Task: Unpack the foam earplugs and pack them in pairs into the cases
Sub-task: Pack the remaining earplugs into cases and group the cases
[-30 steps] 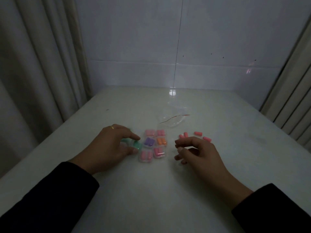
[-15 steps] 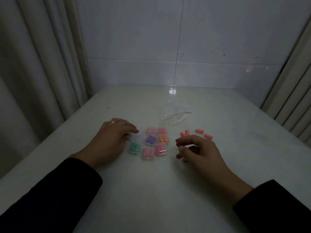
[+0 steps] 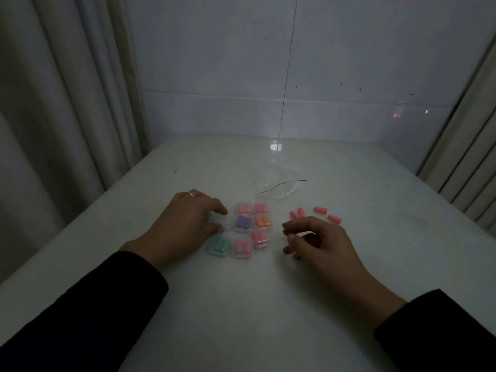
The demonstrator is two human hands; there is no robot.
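Left of the filled cases (image 3: 252, 228), green case (image 3: 219, 245) now set down, left hand (image 3: 185, 224) moved onto an empty clear case (image 3: 225, 218), fingers curled on it. Right hand (image 3: 319, 241) loosely curled, holding nothing visible, loose earplugs (image 3: 320, 210) just beyond. Probably next pair going in.

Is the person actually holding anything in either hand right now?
The left hand pinches a clear empty case by its left edge. The right hand has curled fingers; whether it holds anything cannot be told.

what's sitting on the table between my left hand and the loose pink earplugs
In the head view, the cluster of small clear cases with coloured earplug pairs lies between the left hand and the loose pink earplugs.
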